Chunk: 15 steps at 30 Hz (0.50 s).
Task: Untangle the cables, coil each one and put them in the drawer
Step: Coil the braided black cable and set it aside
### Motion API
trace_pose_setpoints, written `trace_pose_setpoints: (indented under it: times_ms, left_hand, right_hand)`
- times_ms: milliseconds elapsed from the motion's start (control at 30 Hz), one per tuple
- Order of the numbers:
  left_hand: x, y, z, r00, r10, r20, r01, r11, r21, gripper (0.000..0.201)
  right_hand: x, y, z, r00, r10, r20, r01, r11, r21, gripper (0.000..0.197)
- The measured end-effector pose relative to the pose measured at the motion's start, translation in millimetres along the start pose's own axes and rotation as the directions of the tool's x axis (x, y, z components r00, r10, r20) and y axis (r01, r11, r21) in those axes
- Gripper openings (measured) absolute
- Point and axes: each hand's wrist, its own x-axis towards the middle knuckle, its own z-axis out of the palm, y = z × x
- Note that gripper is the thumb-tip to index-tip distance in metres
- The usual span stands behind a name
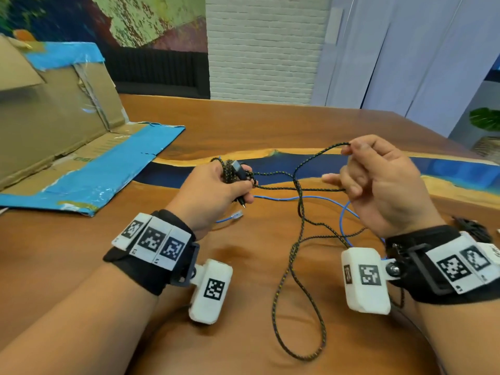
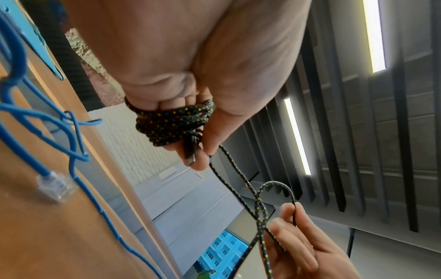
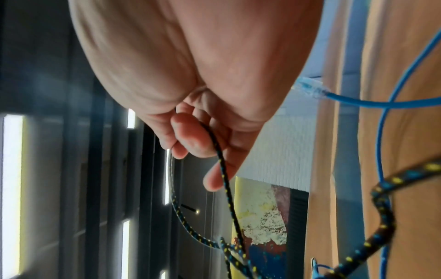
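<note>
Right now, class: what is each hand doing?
Left hand: grips the coiled braided cable.
Right hand: pinches a loop of the same cable.

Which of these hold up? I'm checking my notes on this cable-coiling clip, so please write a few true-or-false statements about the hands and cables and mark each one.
1. The left hand holds turns of the black braided cable with yellow and blue flecks wound round its fingers. True.
2. The right hand grips the thin blue network cable. False: it pinches a loop of the black braided cable; the blue one lies on the wooden table.
3. The blue cable's clear plastic plug rests on the table. True.
4. Both cables are already coiled. False: the black cable still trails in loose loops, and the blue one lies uncoiled.
5. An opened cardboard box with blue tape sits to the left. True.
</note>
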Motion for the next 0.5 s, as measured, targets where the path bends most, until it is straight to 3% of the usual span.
trace_pose_setpoints:
  times_ms: [100,233,333,367,433,500]
  left_hand:
    - [-3.7,4.6,-0.3,0.999,-0.020,0.035,0.018,0.998,0.052,0.023]
    - [-6.1,3.5,8.5,0.993,-0.046,0.105,0.017,0.967,0.256,0.016]
    - [-9.9,9.2,11.4,0.985,-0.053,0.164,0.009,0.966,0.257,0.019]
    - [-12.3,11.5,11.5,0.981,-0.053,0.189,0.012,0.977,0.213,0.020]
    - [-16.1,15.8,10.8,0.975,-0.036,0.221,0.016,0.996,0.092,0.022]
    - [-16.2,18.6,9.5,0.974,-0.007,0.226,0.006,1.000,0.006,0.022]
  right_hand:
    - [-0.7,-4.6,-1.1,1.000,0.021,0.007,-0.021,1.000,0.014,0.024]
    - [0.0,-8.0,-2.7,0.992,-0.111,-0.060,0.093,0.964,-0.250,0.028]
    - [-1.0,-10.6,-3.1,0.970,-0.238,-0.045,0.186,0.849,-0.495,0.023]
    - [-2.6,-10.6,-2.2,0.978,-0.207,-0.006,0.170,0.821,-0.545,0.021]
    - [-8.6,-9.2,3.5,0.994,0.058,0.089,0.000,0.840,-0.543,0.028]
    - [-14.9,-5.3,11.3,0.934,0.310,0.175,-0.179,0.833,-0.524,0.035]
